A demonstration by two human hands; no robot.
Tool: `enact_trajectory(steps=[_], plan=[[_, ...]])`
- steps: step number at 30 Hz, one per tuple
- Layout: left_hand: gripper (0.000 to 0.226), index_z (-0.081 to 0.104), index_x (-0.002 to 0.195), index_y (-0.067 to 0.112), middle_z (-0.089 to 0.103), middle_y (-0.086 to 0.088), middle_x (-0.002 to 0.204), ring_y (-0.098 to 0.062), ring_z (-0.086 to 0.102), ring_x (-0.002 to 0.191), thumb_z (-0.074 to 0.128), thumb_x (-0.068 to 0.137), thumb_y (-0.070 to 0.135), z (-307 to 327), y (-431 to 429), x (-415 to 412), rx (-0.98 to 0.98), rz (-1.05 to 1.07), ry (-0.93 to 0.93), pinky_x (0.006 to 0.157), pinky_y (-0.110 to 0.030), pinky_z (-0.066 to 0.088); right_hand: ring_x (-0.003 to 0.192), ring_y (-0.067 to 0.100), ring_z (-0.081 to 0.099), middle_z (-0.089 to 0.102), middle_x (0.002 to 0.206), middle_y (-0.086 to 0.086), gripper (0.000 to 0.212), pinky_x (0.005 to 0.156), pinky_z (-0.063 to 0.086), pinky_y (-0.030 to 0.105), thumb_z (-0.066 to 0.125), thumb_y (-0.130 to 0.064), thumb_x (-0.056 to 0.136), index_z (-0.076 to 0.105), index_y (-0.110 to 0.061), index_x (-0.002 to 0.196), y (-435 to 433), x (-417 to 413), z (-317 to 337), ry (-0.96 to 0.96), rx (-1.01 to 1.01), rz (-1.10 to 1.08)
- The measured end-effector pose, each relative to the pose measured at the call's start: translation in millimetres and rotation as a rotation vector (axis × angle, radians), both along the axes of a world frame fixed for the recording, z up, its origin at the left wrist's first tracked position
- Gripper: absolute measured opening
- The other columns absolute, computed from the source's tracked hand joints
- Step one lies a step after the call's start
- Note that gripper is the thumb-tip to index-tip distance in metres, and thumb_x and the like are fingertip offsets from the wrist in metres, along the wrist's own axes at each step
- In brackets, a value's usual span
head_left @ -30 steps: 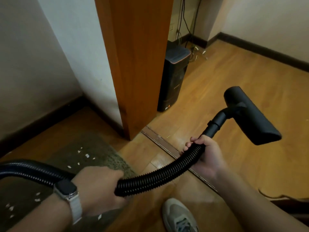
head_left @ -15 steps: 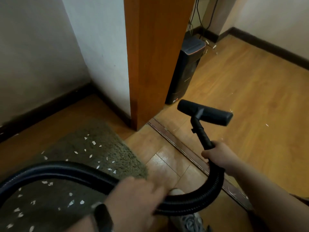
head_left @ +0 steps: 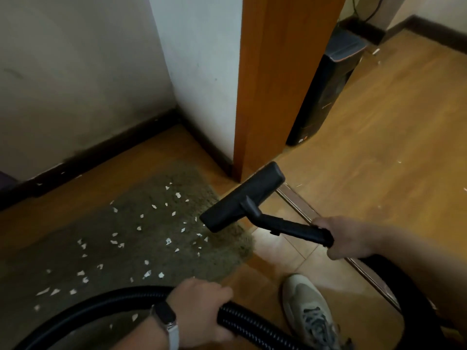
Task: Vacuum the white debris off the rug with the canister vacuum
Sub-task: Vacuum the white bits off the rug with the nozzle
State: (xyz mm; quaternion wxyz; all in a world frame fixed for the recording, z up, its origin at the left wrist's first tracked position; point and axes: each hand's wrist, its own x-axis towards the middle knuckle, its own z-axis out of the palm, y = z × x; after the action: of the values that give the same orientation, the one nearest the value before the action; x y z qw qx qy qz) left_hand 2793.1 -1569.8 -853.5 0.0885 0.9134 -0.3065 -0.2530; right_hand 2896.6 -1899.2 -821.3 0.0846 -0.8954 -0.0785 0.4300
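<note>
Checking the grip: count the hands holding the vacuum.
2. The left hand grips the hose near the bottom; the right hand grips the wand behind the floor head.

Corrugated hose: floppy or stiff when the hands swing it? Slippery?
Probably floppy: the hose bends in a loose curve from the left hand round to the right hand gripping the wand. Likely light for its size, judging by the thin ribbed plastic. The ribs should resist slipping.
</note>
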Motion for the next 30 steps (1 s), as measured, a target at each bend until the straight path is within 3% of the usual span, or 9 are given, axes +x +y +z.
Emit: enact_trajectory(steps=[1,5,8,13,19,25,28,30], plan=[[0.047,0.049,0.094,0.028,0.061,0.007,0.097,-0.018,0.06,0.094,0.055,0.073,0.07,-3.0,-3.4,-1.0,0.014,0.033,0.066,0.077,-0.033,0.043,0.079,0.019,0.064,0.061,0.085,0.001,0.032,0.067,0.053,0.038,0.066,-0.02,0.067,0.046,-0.034,0.088,8.2,5.5,-0.4,0.016,-0.007,0.035],[0.039,0.041,0.084,0.033,0.052,0.013,0.083,-0.012,0.058,0.087,0.053,0.076,0.069,-3.4,0.0,1.3,-0.018,0.165,-0.001,0.071,-0.028,0.035,0.073,0.022,0.064,0.062,0.085,0.004,0.033,0.058,0.048,0.033,0.066,-0.02,0.072,0.049,-0.034,0.096,35.2,26.3,-4.0,0.039,0.018,0.092],[0.038,0.045,0.084,0.032,0.055,0.013,0.083,-0.011,0.059,0.084,0.052,0.075,0.068,0.9,2.8,1.3,-0.034,0.21,-0.059,0.073,-0.028,0.039,0.071,0.018,0.062,0.061,0.081,0.0,0.03,0.058,0.049,0.031,0.068,-0.025,0.076,0.053,-0.028,0.102,54.6,41.7,-9.5,-0.076,0.002,0.17],[0.042,0.049,0.089,0.029,0.059,0.011,0.088,-0.013,0.058,0.085,0.05,0.076,0.069,8.4,-9.4,-2.5,-0.015,0.354,-0.066,0.073,-0.029,0.038,0.071,0.015,0.06,0.058,0.081,-0.006,0.023,0.065,0.056,0.034,0.062,-0.04,0.081,0.056,-0.026,0.099,94.2,68.4,-24.3,-0.334,-0.121,0.582],[0.039,0.04,0.084,0.031,0.059,0.008,0.088,-0.017,0.059,0.085,0.049,0.078,0.068,4.9,-33.5,3.8,0.017,0.474,-0.038,0.076,-0.032,0.042,0.063,0.017,0.053,0.053,0.077,-0.004,0.022,0.056,0.049,0.033,0.048,-0.04,0.092,0.044,-0.024,0.108,137.5,92.0,-49.4,-0.452,-0.087,0.917],[0.032,0.047,0.086,0.026,0.06,0.004,0.089,-0.024,0.059,0.085,0.058,0.083,0.056,-10.5,-22.4,32.7,-0.052,0.552,0.034,0.075,-0.037,0.044,0.061,0.016,0.057,0.056,0.072,-0.006,0.013,0.054,0.052,0.034,0.048,-0.036,0.093,0.043,-0.03,0.104,211.2,127.4,-80.6,-0.428,-0.003,1.046],[0.027,0.05,0.093,0.026,0.058,0.006,0.092,-0.019,0.057,0.087,0.057,0.087,0.051,-8.9,5.7,29.4,-0.115,0.486,0.109,0.077,-0.036,0.045,0.063,0.015,0.058,0.057,0.072,-0.008,0.009,0.06,0.053,0.035,0.048,-0.034,0.094,0.044,-0.035,0.102,232.5,135.3,-91.3,-0.367,0.066,1.046],[0.03,0.051,0.097,0.03,0.056,0.011,0.094,-0.012,0.054,0.089,0.051,0.087,0.059,-7.7,35.5,14.8,-0.093,0.528,0.079,0.084,-0.034,0.044,0.064,0.012,0.057,0.056,0.072,-0.009,0.011,0.062,0.052,0.032,0.051,-0.034,0.093,0.044,-0.038,0.1,246.8,137.5,-96.6,-0.327,0.079,1.043]])
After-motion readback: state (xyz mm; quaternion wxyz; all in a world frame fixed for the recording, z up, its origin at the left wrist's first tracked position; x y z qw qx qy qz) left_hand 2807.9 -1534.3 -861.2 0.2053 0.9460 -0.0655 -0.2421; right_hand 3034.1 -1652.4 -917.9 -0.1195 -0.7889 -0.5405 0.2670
